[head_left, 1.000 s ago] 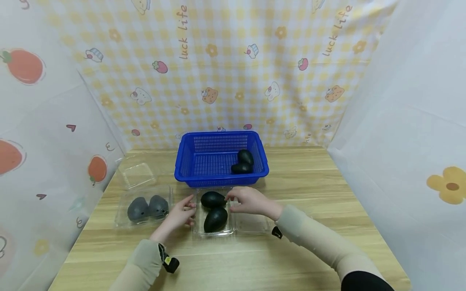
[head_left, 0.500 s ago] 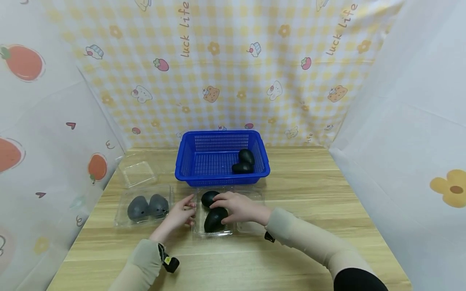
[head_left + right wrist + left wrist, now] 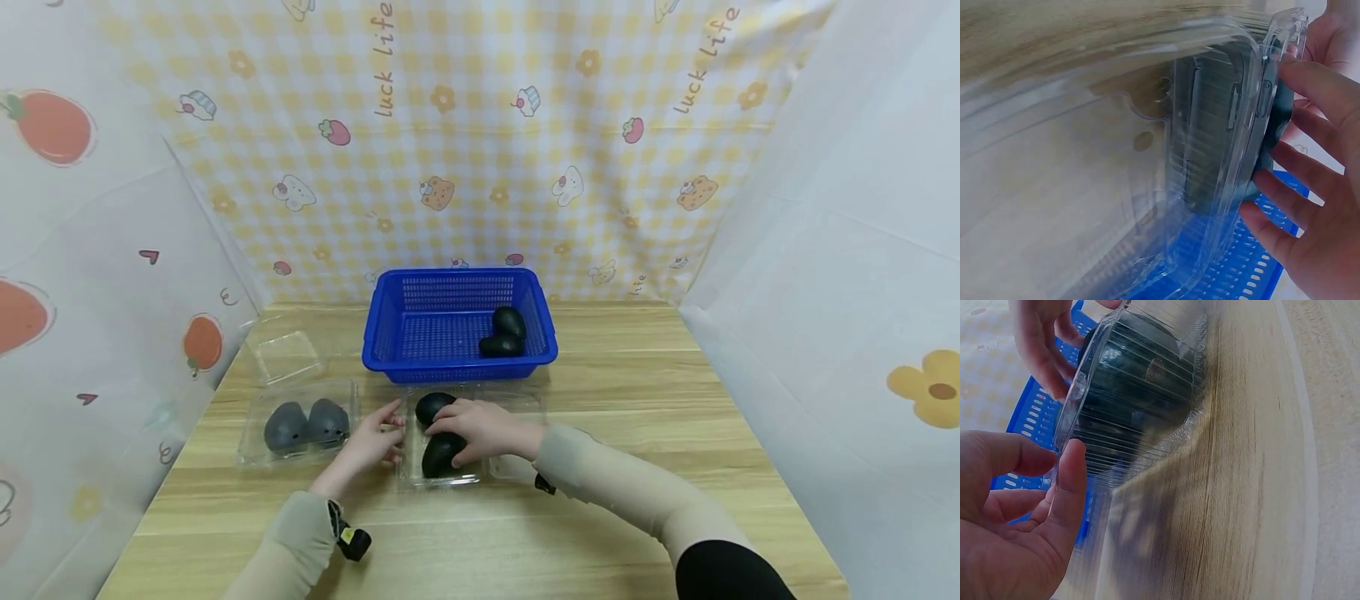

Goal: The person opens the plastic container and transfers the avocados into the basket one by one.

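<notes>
A: What are the two hands on?

B: Both are at a clear plastic clamshell box [image 3: 442, 450] lying open on the wooden surface [image 3: 637, 400], just in front of a blue basket [image 3: 459, 325]. The right hand [image 3: 480, 429] lies over the two dark avocados inside it, with fingers bent over the near avocado [image 3: 438, 454] and fingertips reaching the far avocado [image 3: 431, 407].

A: Is it gripping one?

B: The fingers curve round the near one; the right wrist view shows fingers [image 3: 1310, 181] spread against the dark fruit through the clear wall [image 3: 1222, 125]. It looks like a loose hold more than a tight pinch.

A: And the left hand?

B: The left hand [image 3: 371, 442] sits at the left edge of the box. In the left wrist view its thumb [image 3: 1072, 487] presses against the rim of the ribbed clear shell [image 3: 1141, 394], the other fingers loosely curled behind it; I cannot tell whether they close on the rim.

A: Where is the lid?

B: The lid half [image 3: 517, 458] lies flat to the right of the tray, joined to it, under the right forearm.

A: Anything else about?

B: A second clamshell [image 3: 300, 425] stands to the left, shut over two avocados that look grey through the plastic. An empty clear box [image 3: 285, 358] lies behind it. Two more avocados [image 3: 504, 332] lie touching in the right part of the basket.
</notes>
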A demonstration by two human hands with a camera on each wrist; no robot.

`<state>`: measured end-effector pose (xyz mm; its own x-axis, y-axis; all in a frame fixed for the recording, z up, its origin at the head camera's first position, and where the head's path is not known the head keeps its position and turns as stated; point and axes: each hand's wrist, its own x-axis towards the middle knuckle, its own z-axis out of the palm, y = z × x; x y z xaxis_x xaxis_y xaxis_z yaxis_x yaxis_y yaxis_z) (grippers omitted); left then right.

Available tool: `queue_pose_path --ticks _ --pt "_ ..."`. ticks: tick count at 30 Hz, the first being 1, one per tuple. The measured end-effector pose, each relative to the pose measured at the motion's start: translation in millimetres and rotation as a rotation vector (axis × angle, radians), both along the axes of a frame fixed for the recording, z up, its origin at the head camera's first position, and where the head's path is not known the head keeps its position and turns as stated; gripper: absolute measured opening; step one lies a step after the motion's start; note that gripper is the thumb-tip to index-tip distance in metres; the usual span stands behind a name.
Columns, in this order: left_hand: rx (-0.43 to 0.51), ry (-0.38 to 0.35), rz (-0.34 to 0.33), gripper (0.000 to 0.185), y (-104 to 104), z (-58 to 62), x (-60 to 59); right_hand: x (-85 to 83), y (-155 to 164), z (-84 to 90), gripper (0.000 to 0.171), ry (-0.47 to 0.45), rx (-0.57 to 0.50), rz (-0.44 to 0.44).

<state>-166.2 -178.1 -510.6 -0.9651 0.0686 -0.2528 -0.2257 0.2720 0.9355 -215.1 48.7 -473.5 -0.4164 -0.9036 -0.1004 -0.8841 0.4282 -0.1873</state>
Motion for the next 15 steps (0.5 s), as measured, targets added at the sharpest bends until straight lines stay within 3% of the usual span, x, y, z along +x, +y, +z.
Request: queue_pose_path --ticks 12,15 --pt "-0.002 0.000 -0.010 0.066 0.7 5.7 2.4 0.7 -8.2 -1.9 0.061 0.034 0.063 -0.010" --pt "0.000 0.006 -0.010 0.066 -0.2 1.1 0.7 2.2 -9.1 -2.3 0.061 0.025 0.077 -0.014"
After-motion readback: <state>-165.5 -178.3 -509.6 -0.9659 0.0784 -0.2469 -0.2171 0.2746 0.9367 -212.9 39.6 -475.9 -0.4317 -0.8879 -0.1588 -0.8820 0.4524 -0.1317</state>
